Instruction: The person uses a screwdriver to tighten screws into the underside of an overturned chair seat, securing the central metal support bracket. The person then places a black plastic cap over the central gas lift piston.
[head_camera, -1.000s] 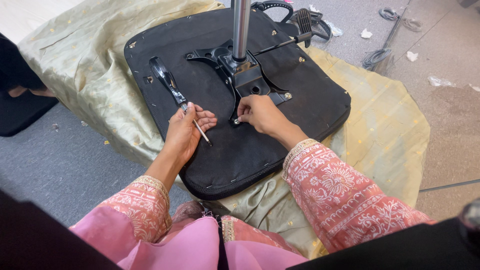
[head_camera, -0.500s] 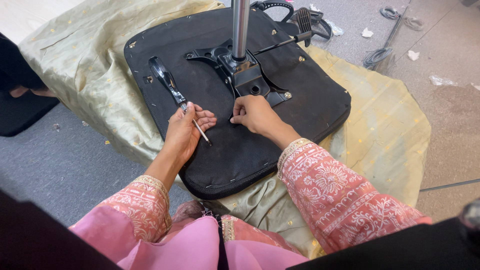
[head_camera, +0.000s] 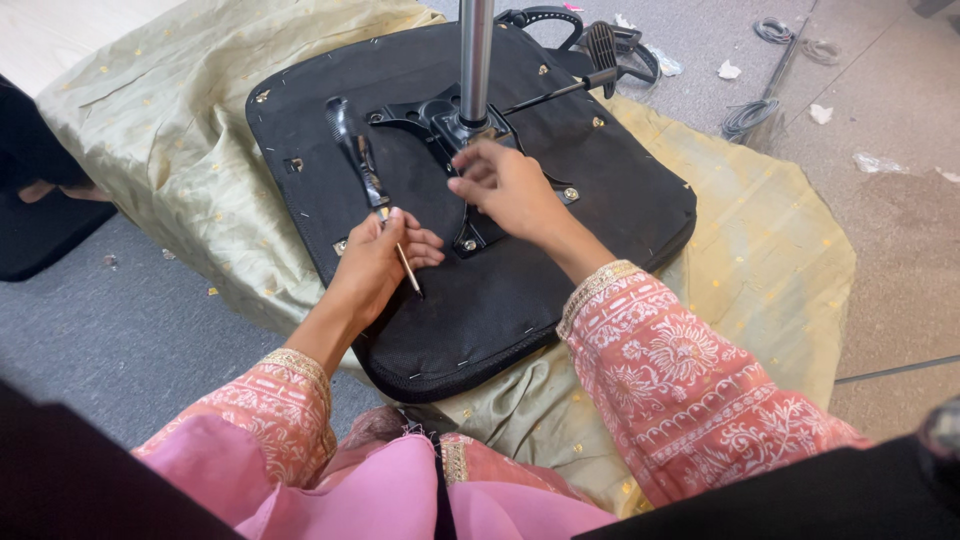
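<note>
Meanwhile the right hand (head_camera: 510, 185) has slid up the black metal mounting plate (head_camera: 470, 130), fingers curled loosely on it near the steel gas-lift column (head_camera: 476, 55). That plate sits bolted on the upturned black fabric seat base (head_camera: 520, 290), which lies on a pale gold cloth (head_camera: 760, 260). Beside it, the left hand (head_camera: 380, 262) stays clenched around a black-handled screwdriver (head_camera: 365, 175), wrist bent down.

I'm holding a black-handled screwdriver (head_camera: 372, 190), its handle pointing far-left. The black metal bracket (head_camera: 470, 170) under my fingers is lying flat on the upturned seat.
</note>
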